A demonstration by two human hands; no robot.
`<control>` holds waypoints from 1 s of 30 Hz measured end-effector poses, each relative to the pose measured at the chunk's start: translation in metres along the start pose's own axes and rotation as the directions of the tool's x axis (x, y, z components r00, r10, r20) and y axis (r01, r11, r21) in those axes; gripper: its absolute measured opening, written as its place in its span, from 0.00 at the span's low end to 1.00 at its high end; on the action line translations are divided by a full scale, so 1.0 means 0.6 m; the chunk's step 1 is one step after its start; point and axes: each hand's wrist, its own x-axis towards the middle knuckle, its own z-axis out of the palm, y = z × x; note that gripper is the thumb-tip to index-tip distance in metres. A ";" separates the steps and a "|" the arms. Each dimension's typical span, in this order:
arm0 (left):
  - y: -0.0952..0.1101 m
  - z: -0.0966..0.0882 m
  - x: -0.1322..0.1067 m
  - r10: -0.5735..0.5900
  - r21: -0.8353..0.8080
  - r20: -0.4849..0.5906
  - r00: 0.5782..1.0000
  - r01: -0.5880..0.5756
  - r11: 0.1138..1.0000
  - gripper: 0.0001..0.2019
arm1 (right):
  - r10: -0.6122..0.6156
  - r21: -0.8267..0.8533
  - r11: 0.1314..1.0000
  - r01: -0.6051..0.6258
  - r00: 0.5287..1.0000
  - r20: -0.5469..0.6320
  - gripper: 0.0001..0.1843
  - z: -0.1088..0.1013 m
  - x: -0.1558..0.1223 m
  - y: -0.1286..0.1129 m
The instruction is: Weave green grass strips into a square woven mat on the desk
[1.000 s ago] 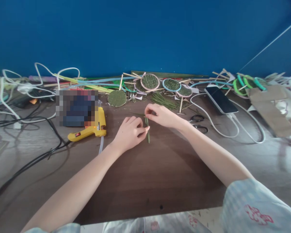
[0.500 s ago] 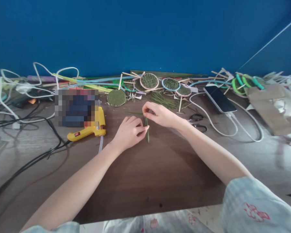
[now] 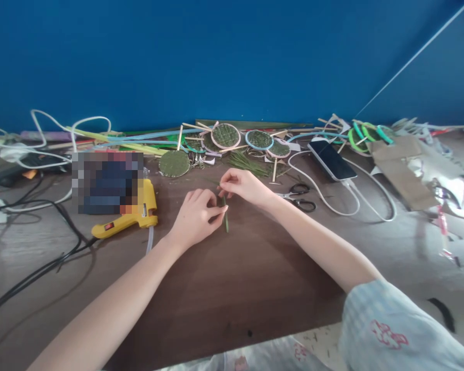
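Thin green leaf strips (image 3: 227, 223) run between my two hands over the brown table (image 3: 201, 293). My left hand (image 3: 197, 216) pinches them between thumb and fingers, and one end sticks out below the thumb. Just above and to the right, my right hand (image 3: 242, 186) has its fingertips closed on the upper part of the strips. Behind the hands lies a pile of loose green strips (image 3: 247, 163). A round woven green disc (image 3: 174, 163) on a stick lies at back left, near several small round fans, one with a pink rim (image 3: 226, 135) and one with a blue rim (image 3: 259, 139).
A yellow glue gun (image 3: 141, 212) lies left of my hands, its black cord (image 3: 42, 273) trailing left. Scissors (image 3: 301, 198) and a phone (image 3: 332, 161) with a white cable stand to the right. A cardboard piece (image 3: 404, 175) lies farther right; a blue wall closes the back.
The view has turned slightly right, so things appear shifted left. My right hand has come down closer to my left hand, onto the strips.
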 end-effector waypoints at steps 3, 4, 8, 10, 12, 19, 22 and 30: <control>0.002 0.000 -0.002 -0.056 0.002 0.019 0.998 0.056 0.998 0.10 | 0.004 0.053 0.999 -0.002 1.000 -0.024 0.05 0.000 -0.004 0.001; 0.003 0.000 -0.003 -0.077 0.005 0.028 0.997 0.077 0.997 0.10 | 0.001 0.073 0.997 0.001 1.000 -0.026 0.05 0.000 -0.005 0.001; 0.004 -0.001 -0.003 -0.077 -0.029 0.053 0.996 0.078 0.996 0.10 | 0.018 0.152 0.988 -0.022 0.999 0.030 0.04 -0.002 -0.010 0.003; 0.003 0.000 -0.003 -0.032 -0.061 0.049 0.998 0.035 0.998 0.10 | 0.039 0.168 0.985 -0.049 0.997 0.064 0.04 -0.005 -0.010 0.003; 0.002 0.001 -0.003 0.001 -0.084 0.040 0.999 0.002 0.996 0.09 | 0.053 0.164 0.984 -0.064 0.996 0.072 0.04 -0.011 -0.010 0.001; 0.001 0.002 -0.004 0.004 -0.103 0.033 0.999 0.000 0.995 0.10 | 0.165 -0.125 0.979 -0.160 0.986 0.029 0.02 -0.046 -0.014 -0.007; 0.001 0.001 -0.004 0.010 -0.104 0.033 0.999 -0.007 0.995 0.10 | 0.202 -0.193 0.965 -0.175 0.971 0.128 0.03 -0.049 -0.019 -0.004; 0.002 0.001 -0.005 -0.029 -0.024 0.015 0.999 0.029 0.999 0.11 | 0.158 -0.453 0.889 -0.072 0.975 0.155 0.06 -0.040 -0.017 -0.006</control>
